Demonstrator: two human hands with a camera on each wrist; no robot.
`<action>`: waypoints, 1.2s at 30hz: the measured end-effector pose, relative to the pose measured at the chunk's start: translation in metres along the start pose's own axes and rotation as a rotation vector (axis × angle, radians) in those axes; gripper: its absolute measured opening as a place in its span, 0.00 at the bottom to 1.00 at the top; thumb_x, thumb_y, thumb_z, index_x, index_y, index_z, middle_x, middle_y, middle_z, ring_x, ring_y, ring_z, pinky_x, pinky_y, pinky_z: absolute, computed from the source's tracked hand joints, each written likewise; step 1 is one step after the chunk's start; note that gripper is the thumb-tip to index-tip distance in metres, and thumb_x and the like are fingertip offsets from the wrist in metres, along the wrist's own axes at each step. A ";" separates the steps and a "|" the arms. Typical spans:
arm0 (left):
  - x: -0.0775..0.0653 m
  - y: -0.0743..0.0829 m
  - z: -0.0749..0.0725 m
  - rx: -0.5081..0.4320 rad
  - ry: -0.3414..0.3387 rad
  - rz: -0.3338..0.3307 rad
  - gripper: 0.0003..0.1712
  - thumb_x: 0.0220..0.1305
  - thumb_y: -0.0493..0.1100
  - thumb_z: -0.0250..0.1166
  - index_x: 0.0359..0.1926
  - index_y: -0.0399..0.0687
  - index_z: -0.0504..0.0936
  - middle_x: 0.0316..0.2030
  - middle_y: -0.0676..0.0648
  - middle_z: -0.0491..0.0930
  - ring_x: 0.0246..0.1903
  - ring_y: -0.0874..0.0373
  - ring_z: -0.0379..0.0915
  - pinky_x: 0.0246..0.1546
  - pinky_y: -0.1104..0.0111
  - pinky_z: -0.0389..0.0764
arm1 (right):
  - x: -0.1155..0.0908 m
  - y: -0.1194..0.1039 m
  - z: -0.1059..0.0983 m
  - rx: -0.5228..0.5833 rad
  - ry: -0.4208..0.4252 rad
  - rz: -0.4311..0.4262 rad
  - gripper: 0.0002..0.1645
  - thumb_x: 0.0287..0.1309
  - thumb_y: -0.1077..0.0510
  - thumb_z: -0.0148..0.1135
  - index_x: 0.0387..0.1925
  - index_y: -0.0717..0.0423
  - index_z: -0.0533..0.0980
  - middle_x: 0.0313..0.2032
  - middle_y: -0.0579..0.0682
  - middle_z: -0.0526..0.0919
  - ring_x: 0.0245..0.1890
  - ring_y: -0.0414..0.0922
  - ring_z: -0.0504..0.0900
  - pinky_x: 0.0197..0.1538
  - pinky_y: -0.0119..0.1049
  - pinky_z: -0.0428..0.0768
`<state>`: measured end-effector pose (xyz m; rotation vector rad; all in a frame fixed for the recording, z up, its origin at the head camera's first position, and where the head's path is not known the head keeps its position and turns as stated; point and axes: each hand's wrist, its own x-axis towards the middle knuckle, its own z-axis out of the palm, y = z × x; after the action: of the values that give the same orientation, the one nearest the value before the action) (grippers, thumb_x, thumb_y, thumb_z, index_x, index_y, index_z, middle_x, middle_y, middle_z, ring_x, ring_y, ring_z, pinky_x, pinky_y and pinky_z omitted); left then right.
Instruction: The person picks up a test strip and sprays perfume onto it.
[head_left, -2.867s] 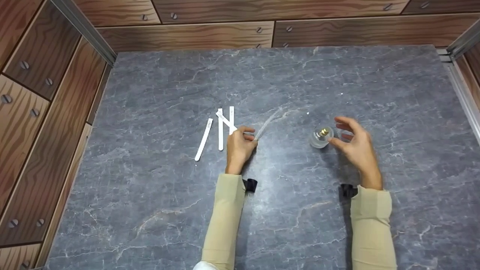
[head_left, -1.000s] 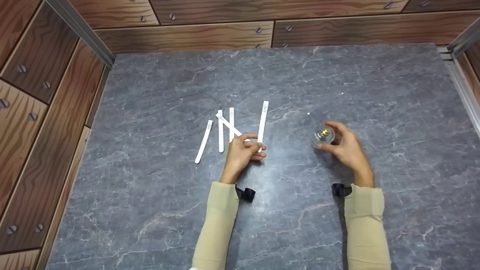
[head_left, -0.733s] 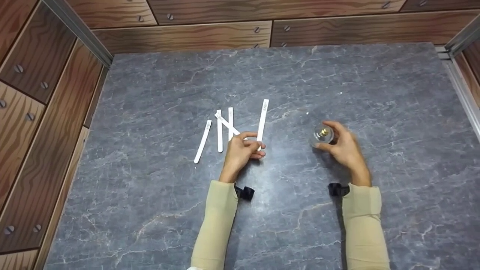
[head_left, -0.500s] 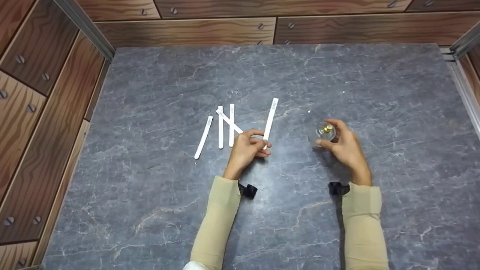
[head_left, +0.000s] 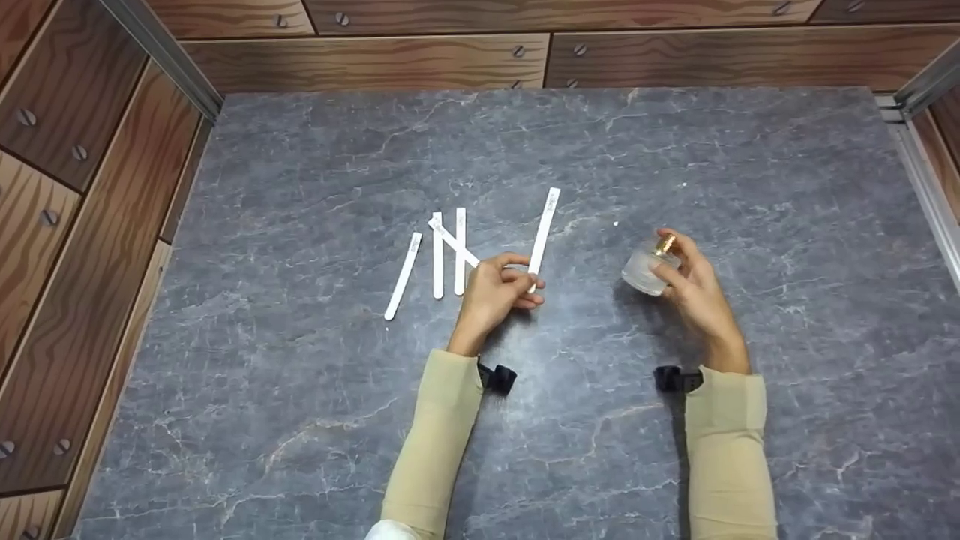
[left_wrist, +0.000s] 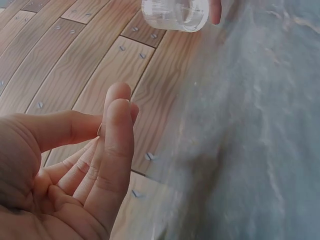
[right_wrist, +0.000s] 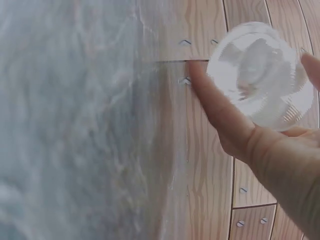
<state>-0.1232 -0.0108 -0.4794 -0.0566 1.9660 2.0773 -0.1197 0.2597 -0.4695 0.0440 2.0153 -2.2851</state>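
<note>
Bottle [head_left: 641,271] clamped in right grip [head_left: 699,289], strip [head_left: 544,234] in left grip [head_left: 491,295]; marbled table [head_left: 577,450], planked walls [head_left: 360,66].

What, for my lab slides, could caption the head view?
Left hand pinches a white strip; right hand holds a tilted, gold-topped bottle.

Paper test strip [head_left: 545,229]: white, narrow, flat, straight. Dark lettering at squared far end, too small to read. Near end pinched between thumb and fingers of left hand [head_left: 501,289]; far end points away, slanting slightly right. Nearly edge-on in left wrist view.

Perfume bottle [head_left: 643,271]: squat, round, colourless glass; short gold-coloured top. Gripped by right hand [head_left: 699,296], thumb across side, a fingertip by the top. Tilted, top end away and rightward. Well apart from strip.
</note>
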 end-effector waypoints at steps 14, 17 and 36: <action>0.000 0.000 0.004 -0.008 -0.013 -0.007 0.14 0.66 0.23 0.58 0.52 0.24 0.77 0.31 0.35 0.86 0.20 0.60 0.82 0.29 0.65 0.90 | -0.001 -0.003 0.004 -0.081 0.013 -0.004 0.42 0.56 0.80 0.63 0.71 0.61 0.62 0.49 0.61 0.67 0.25 0.39 0.80 0.21 0.26 0.74; 0.000 -0.001 0.006 -0.010 -0.037 -0.011 0.14 0.66 0.23 0.59 0.52 0.23 0.77 0.27 0.38 0.85 0.19 0.61 0.81 0.28 0.66 0.89 | -0.001 -0.007 0.007 -0.255 0.040 -0.033 0.45 0.53 0.76 0.69 0.71 0.62 0.62 0.53 0.63 0.67 0.30 0.39 0.76 0.26 0.26 0.77; -0.002 -0.001 0.012 0.026 -0.118 -0.036 0.17 0.68 0.25 0.58 0.57 0.24 0.76 0.20 0.45 0.81 0.16 0.60 0.79 0.21 0.69 0.87 | -0.001 0.006 0.025 -0.675 0.340 -0.514 0.34 0.42 0.70 0.79 0.54 0.63 0.77 0.40 0.64 0.85 0.34 0.42 0.79 0.36 0.21 0.72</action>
<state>-0.1197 0.0005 -0.4789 0.0353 1.9070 1.9851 -0.1176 0.2346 -0.4719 -0.1638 3.1876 -1.7523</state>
